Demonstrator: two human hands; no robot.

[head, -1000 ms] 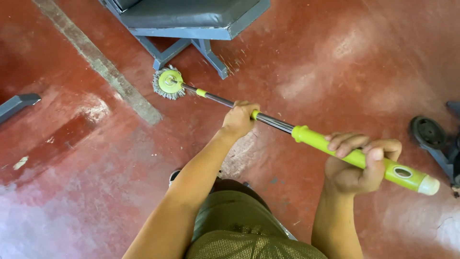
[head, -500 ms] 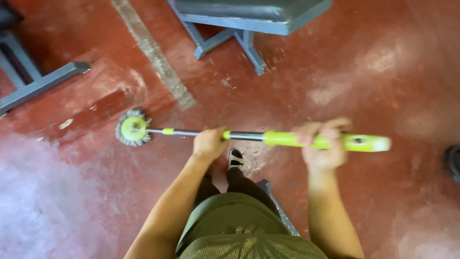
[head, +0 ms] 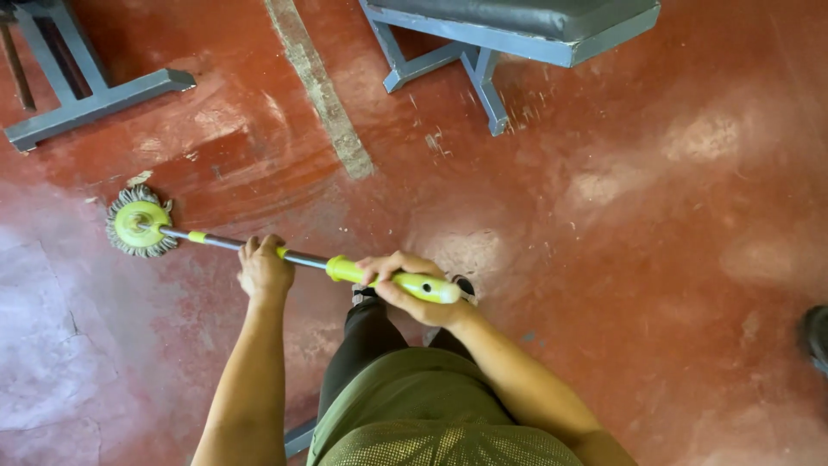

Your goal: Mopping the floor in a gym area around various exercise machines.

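Meanwhile both hands, left hand (head: 264,269) and right hand (head: 407,289), grip the mop (head: 138,224); open red floor (head: 655,259) lies rightward, bench frame (head: 483,78) ahead.

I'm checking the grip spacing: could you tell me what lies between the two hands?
Only mop handle: silver metal pole running into its lime-green plastic grip, seen from the head view.

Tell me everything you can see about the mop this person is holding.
The mop has a round head, a lime-green disc ringed with grey strands, lying flat on the red floor at the far left. A thin metal pole with a small green collar runs rightward into a thicker lime-green handle with a pale end cap. It lies at a low slant. The left hand grips the metal pole; the right hand wraps the green handle.
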